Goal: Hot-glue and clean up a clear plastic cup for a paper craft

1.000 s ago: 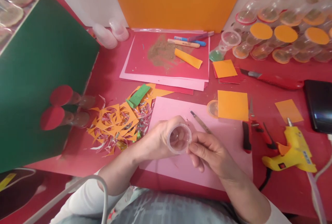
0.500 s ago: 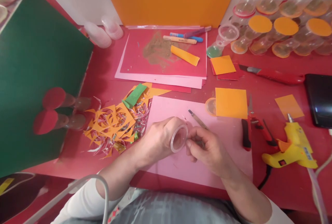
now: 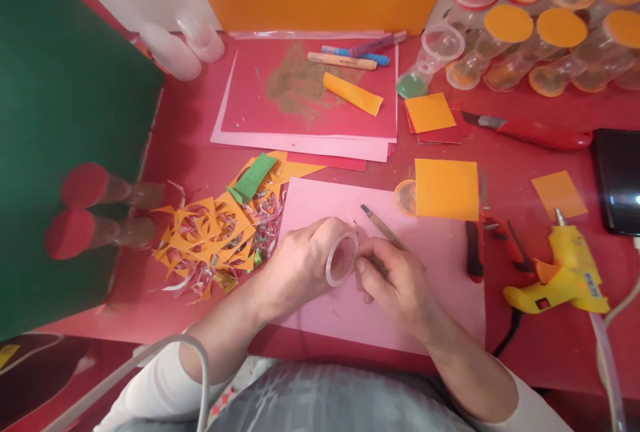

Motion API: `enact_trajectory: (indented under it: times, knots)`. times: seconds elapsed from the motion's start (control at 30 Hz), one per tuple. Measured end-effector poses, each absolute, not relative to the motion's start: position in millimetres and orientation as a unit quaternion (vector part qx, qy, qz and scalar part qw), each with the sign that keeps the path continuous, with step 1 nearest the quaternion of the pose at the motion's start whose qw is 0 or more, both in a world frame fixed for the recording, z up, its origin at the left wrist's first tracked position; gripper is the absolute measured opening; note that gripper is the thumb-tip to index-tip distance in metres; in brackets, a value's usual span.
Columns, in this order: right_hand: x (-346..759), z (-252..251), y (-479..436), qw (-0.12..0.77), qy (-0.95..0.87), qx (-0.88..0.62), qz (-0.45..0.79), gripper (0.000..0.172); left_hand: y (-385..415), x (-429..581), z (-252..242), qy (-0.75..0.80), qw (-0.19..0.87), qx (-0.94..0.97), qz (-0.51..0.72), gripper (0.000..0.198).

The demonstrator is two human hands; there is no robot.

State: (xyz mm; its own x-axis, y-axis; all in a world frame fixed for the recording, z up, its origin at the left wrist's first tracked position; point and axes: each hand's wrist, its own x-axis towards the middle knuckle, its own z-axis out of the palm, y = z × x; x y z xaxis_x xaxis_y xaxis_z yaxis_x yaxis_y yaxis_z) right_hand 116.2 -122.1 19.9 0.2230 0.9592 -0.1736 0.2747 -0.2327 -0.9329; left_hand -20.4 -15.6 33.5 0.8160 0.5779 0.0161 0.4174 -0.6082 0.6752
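A clear plastic cup (image 3: 343, 259) is tilted so that its round mouth faces up toward me. My left hand (image 3: 307, 255) wraps around its body, hiding most of it. Thumb and forefinger of my right hand (image 3: 395, 279) are pinched together at the right side of the cup's rim; whether a small scrap is also between them I cannot tell. Beneath both hands lies a pink sheet (image 3: 320, 202). Partly behind my right hand is a slim tool with a dark tip (image 3: 380, 222), a pen or a craft knife.
Orange paper scraps (image 3: 215, 225) are heaped at left. To the right are red-handled scissors (image 3: 505, 239), a yellow glue gun (image 3: 575, 279), an orange square (image 3: 447, 189) and a red utility knife (image 3: 540, 133). Clear cups joined in pairs (image 3: 515, 52) stand stacked at the back right.
The view has shifted slightly, so the table's things appear a little higher. Both hands keep nearly the same hold on the cup, with the right fingers still at its rim.
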Motion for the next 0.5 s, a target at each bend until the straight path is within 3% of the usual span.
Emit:
enact_trajectory:
  times: [0.2,0.4,0.5]
  knots:
    - [119.1,19.9,-121.6,0.399,-0.441,-0.656,0.465,0.013,-15.0,-19.6,34.3,0.257,0.330,0.899,0.129,0.008]
    - [115.5,14.4,-122.4,0.407,-0.530,-0.691,0.275,0.015,-18.0,-17.9,31.4,0.253,0.299,0.908,0.147,0.008]
    - [113.6,13.2,-121.2,0.401,-0.547,-0.695,0.237,0.016,-21.3,-18.5,29.4,0.245,0.273,0.914,0.170,0.009]
